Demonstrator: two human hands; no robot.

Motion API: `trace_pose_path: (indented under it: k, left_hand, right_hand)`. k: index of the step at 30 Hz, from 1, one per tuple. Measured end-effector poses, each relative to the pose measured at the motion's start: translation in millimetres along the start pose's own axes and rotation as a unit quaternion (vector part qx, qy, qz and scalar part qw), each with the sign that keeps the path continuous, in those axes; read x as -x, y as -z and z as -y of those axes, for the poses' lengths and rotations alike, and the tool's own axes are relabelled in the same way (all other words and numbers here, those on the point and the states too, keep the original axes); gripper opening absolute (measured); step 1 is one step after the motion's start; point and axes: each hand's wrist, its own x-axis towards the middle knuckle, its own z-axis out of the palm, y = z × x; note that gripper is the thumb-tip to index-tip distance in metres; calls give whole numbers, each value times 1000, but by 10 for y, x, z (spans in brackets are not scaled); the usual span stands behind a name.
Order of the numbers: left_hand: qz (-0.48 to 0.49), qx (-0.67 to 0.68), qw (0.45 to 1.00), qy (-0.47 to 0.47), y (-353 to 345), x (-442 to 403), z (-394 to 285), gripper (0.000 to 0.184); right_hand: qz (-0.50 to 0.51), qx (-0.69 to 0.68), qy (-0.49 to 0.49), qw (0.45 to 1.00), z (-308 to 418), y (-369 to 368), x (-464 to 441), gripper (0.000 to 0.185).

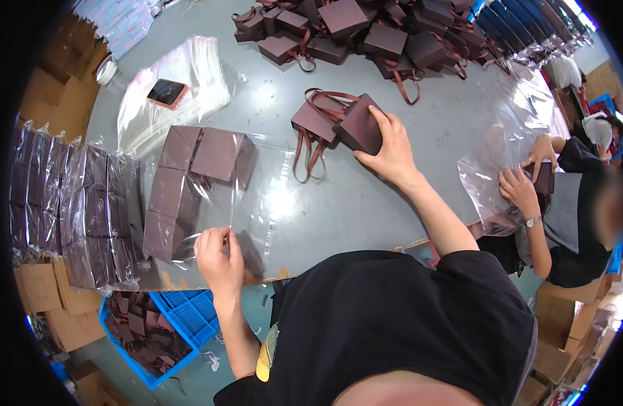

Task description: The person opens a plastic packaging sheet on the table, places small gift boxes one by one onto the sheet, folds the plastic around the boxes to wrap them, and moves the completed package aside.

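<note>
My right hand (391, 150) is closed round a dark brown box (361, 126) with ribbon loops. A second brown box (316, 119) lies against its left side, its ribbon handles (311, 162) trailing on the table. At the near left, my left hand (219, 262) pinches the edge of a clear plastic bag (249, 223). Several brown boxes (171, 190) sit inside that bag in a column, with one more box (215, 154) beside the far end. The bag's open side faces right, toward the middle of the table.
A heap of ribboned boxes (382, 39) covers the table's far side. A phone (167, 93) rests on a stack of clear bags (206, 71). Bagged boxes (95, 210) stand at the left edge. Below is a blue crate (152, 380). On the right, a co-worker's hands (521, 193) handle another bag.
</note>
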Motion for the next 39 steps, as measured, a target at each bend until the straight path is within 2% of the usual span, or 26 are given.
trace_pose_path:
  k: [2,3,5,7,8,11,12,13,15,18,21,25,26,29,32,35,39]
  left_hand:
    - [-5,-7,1000,6,19,-1,-2,7]
    - [-8,-10,1000,4,35,-1,-6,8]
    - [-12,-16,1000,2,59,20,-30,9]
    - [-8,-16,1000,17,57,32,-62,9]
    - [-6,-16,1000,24,56,32,-81,10]
    - [-15,-20,999,28,46,36,-100,11]
    - [-16,-19,999,31,41,36,-106,11]
    - [-14,-17,999,35,38,39,-111,11]
    - [-7,-22,999,33,33,26,-101,11]
    - [11,-32,999,22,21,24,-74,11]
    - [21,-33,999,15,33,0,-52,11]
    - [28,-28,999,17,34,10,-27,12]
    - [27,-28,999,16,22,22,-24,13]
    - [24,-31,999,-3,2,19,3,13]
    - [23,-27,999,4,34,29,-3,14]
    - [20,-27,999,0,36,36,-1,15]
    - [27,-24,999,4,40,15,-26,16]
  right_hand:
    - [5,-74,61,995,-101,120,-131,97]
    - [42,-193,62,978,-56,280,-254,94]
    - [111,-278,153,942,-2,506,-619,92]
    - [182,-270,241,914,159,606,-1040,90]
    - [227,-294,234,898,287,621,-1186,87]
    - [371,-240,280,852,305,361,-1551,82]
    - [398,-139,334,843,234,231,-1605,78]
    - [434,-109,287,847,186,120,-1589,79]
    - [396,-116,316,854,101,31,-1569,80]
    - [366,-152,289,872,53,-54,-1426,81]
    - [303,-66,326,893,87,71,-1263,77]
    - [237,19,380,894,12,203,-986,84]
    - [239,7,373,896,-13,199,-969,87]
    - [321,-102,260,905,6,160,-951,88]
    - [323,-131,253,902,26,184,-937,86]
    - [283,-84,257,920,125,257,-817,81]
    - [195,-144,230,943,217,285,-562,77]
